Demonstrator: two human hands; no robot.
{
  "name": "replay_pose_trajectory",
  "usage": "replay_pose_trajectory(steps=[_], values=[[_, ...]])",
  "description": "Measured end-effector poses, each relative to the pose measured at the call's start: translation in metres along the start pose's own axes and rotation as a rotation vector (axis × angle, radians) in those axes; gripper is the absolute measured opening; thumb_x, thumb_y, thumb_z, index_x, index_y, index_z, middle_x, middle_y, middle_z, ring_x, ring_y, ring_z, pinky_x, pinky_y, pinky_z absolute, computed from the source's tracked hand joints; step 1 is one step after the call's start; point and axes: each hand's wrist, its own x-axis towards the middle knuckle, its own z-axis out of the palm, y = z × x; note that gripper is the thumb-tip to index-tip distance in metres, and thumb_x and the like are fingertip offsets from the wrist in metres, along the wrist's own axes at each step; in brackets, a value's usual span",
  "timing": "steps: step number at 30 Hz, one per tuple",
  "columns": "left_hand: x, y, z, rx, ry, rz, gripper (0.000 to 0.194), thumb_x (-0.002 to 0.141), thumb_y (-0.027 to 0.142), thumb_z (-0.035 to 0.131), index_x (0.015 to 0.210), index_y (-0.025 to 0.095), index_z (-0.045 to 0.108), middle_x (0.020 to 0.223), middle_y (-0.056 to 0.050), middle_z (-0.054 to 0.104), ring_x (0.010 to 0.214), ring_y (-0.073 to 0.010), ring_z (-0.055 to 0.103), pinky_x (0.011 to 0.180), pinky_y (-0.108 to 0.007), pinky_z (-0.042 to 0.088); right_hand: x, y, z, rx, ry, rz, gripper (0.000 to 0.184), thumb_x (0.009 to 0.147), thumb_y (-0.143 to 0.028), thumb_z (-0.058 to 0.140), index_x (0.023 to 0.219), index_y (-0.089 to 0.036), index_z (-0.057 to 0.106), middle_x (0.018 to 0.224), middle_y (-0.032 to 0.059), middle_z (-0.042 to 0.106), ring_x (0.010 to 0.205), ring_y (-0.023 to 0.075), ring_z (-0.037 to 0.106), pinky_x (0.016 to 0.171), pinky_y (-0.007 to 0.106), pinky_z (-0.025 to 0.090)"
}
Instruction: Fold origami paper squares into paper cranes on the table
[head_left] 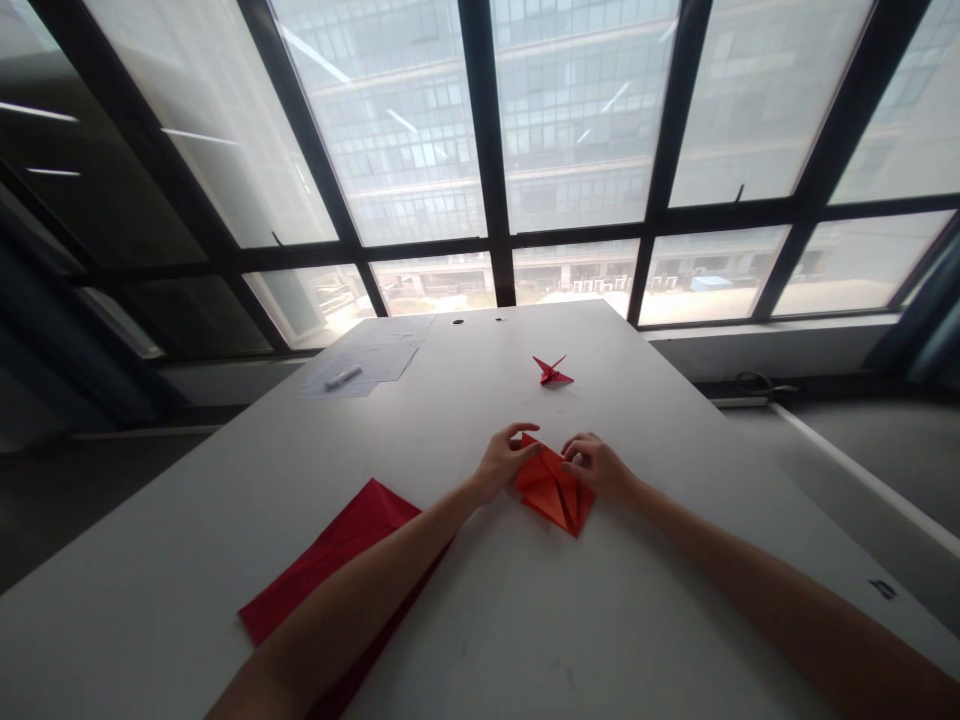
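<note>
Orange paper (553, 492) flat on table (465, 640), folded into flaps, between my hands. Left hand (504, 462) half open, fingertips at top corner; right hand (598, 468) curled on near edge, grip hard to tell. Flaps need creasing. Red sheet (334, 545) under left forearm; small red folded figure (551, 371) ahead.

Tall windows (577, 120) fill the far wall, their panes divided by black metal frames (487, 130) and looking out on a multi-storey glass office building (420, 170) across a paved yard (577, 295). Ceiling lights (311, 52) show as pale streaks reflected in the glass. Soft, flat daylight falls across the white desk (480, 345), whose far end stops just short of a pale sill (772, 335). Dark grey floor (840, 470) shows beside the desk, and dark blue curtains (75, 340) hang at the edges of the view
</note>
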Motion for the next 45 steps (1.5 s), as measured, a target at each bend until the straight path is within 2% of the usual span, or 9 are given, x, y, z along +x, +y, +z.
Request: replay_pose_trajectory(steps=[6, 10, 15, 18, 23, 28, 33, 39, 45], values=[[0.002, -0.003, -0.001, 0.003, -0.063, 0.032, 0.045, 0.072, 0.046, 0.076, 0.100, 0.011, 0.073, 0.087, -0.007, 0.072, 0.072, -0.0156, 0.063, 0.065, -0.024, 0.048, 0.000, 0.003, 0.000, 0.027, 0.019, 0.010, 0.012, 0.083, -0.026, 0.062, 0.072, -0.020, 0.065, 0.090, 0.0067, 0.066, 0.089, 0.0216, 0.059, 0.081, 0.034, 0.045], [0.002, -0.005, -0.002, 0.027, -0.048, 0.010, 0.043, 0.073, 0.052, 0.073, 0.079, 0.009, 0.073, 0.072, -0.004, 0.069, 0.062, -0.0139, 0.058, 0.056, -0.023, 0.042, 0.001, 0.004, -0.001, 0.023, -0.003, 0.000, 0.012, 0.083, -0.026, 0.062, 0.074, -0.020, 0.066, 0.089, 0.0059, 0.066, 0.089, 0.0215, 0.058, 0.083, 0.034, 0.044], [0.005, -0.008, -0.002, 0.036, 0.003, -0.037, 0.055, 0.077, 0.064, 0.063, 0.067, 0.009, 0.066, 0.061, -0.003, 0.062, 0.052, -0.0114, 0.051, 0.049, -0.023, 0.036, 0.001, 0.003, 0.000, -0.007, -0.059, -0.019, 0.008, 0.081, -0.025, 0.065, 0.075, -0.020, 0.068, 0.093, 0.0058, 0.067, 0.094, 0.0221, 0.057, 0.087, 0.035, 0.043], [0.006, -0.009, 0.000, 0.001, 0.011, -0.030, 0.060, 0.082, 0.068, 0.053, 0.073, 0.010, 0.067, 0.067, -0.006, 0.065, 0.059, -0.0142, 0.056, 0.055, -0.024, 0.043, 0.001, 0.002, 0.000, -0.013, -0.041, 0.004, 0.012, 0.082, -0.023, 0.063, 0.072, -0.020, 0.066, 0.092, 0.0063, 0.067, 0.093, 0.0220, 0.057, 0.085, 0.035, 0.044], [0.004, -0.007, 0.004, 0.019, 0.022, 0.125, 0.051, 0.087, 0.057, 0.053, 0.110, 0.014, 0.066, 0.093, -0.007, 0.069, 0.081, -0.0179, 0.063, 0.072, -0.027, 0.050, 0.000, 0.002, 0.000, -0.082, 0.092, 0.051, 0.014, 0.081, -0.022, 0.061, 0.068, -0.020, 0.066, 0.088, 0.0077, 0.067, 0.092, 0.0231, 0.058, 0.085, 0.036, 0.044], [0.004, -0.012, 0.007, 0.003, 0.052, 0.129, 0.052, 0.089, 0.049, 0.053, 0.131, 0.019, 0.049, 0.094, -0.005, 0.066, 0.077, -0.0155, 0.062, 0.066, -0.024, 0.050, 0.002, 0.006, -0.001, -0.114, 0.167, 0.096, 0.011, 0.077, -0.020, 0.059, 0.072, -0.020, 0.069, 0.086, 0.0079, 0.068, 0.089, 0.0234, 0.060, 0.084, 0.035, 0.045], [0.005, -0.017, 0.005, 0.257, 0.218, 0.174, 0.043, 0.087, 0.043, 0.055, 0.122, 0.017, 0.056, 0.084, -0.003, 0.062, 0.071, -0.0138, 0.057, 0.060, -0.022, 0.046, 0.004, 0.007, 0.000, -0.165, 0.231, 0.161, 0.013, 0.074, -0.024, 0.059, 0.066, -0.019, 0.067, 0.076, 0.0065, 0.068, 0.078, 0.0211, 0.061, 0.073, 0.031, 0.046], [0.003, -0.018, 0.004, 0.442, 0.174, 0.252, 0.045, 0.079, 0.033, 0.065, 0.120, 0.016, 0.059, 0.073, 0.001, 0.060, 0.064, -0.0126, 0.054, 0.060, -0.023, 0.042, 0.002, 0.007, 0.001, -0.231, 0.276, 0.184, 0.018, 0.076, -0.027, 0.060, 0.061, -0.020, 0.065, 0.068, 0.0054, 0.067, 0.068, 0.0192, 0.057, 0.066, 0.030, 0.043], [0.007, -0.019, 0.002, 0.443, 0.140, 0.261, 0.018, 0.076, 0.029, 0.065, 0.082, 0.014, 0.073, 0.077, -0.004, 0.066, 0.067, -0.0147, 0.057, 0.062, -0.025, 0.043, 0.001, 0.004, 0.000, -0.192, 0.225, 0.140, 0.020, 0.078, -0.029, 0.061, 0.061, -0.019, 0.065, 0.069, 0.0040, 0.067, 0.063, 0.0169, 0.054, 0.062, 0.029, 0.041]])
